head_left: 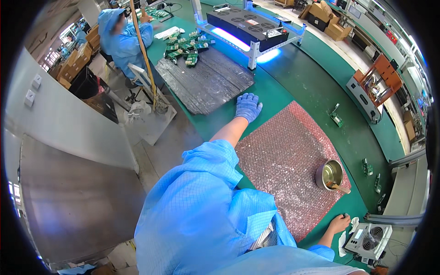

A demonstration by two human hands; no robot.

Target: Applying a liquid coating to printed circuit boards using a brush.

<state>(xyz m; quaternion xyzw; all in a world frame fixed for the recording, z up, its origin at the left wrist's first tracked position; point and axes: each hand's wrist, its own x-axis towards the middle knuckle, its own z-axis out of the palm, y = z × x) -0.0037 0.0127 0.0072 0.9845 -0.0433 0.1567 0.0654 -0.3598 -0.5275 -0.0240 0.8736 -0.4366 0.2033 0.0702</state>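
Observation:
My left hand [248, 107], in a blue glove, rests on the green bench with its fingers stretched out, holding nothing. It lies beside the near corner of a dark grey bubble-wrap sheet [206, 82]. My right hand [339, 223] is bare and low at the bench's right side, its fingers curled; what is in them, if anything, is too small to tell. Between my hands lies a pink bubble-wrap sheet [284, 160]. On its right part stands a round metal pot [322, 176] with a wooden-handled brush [340, 188] leaning in it.
Green circuit boards [190, 48] are heaped beyond the dark sheet. A black fan unit on a white frame [252, 62] spans the dark belt, glowing blue. Several boards [337, 120] lie along the belt. A white fan box [369, 240] stands right. Another person [126, 41] sits far left.

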